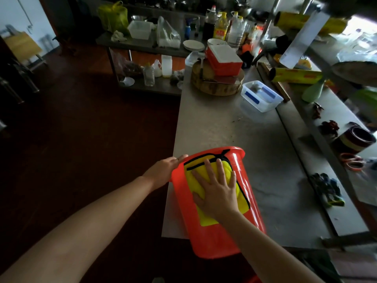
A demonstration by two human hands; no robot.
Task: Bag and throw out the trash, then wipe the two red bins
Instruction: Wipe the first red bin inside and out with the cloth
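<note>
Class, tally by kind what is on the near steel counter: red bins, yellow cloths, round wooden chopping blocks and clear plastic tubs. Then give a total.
Red bin: 1
Yellow cloth: 1
Round wooden chopping block: 1
Clear plastic tub: 1
Total: 4

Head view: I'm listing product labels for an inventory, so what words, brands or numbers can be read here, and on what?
No text in this view is legible.
Yellow oil bottle: red label, print too blurred to read.
Yellow wrap box: red markings, too blurred to read.
Red bin and yellow cloth: no lettering shows.
</note>
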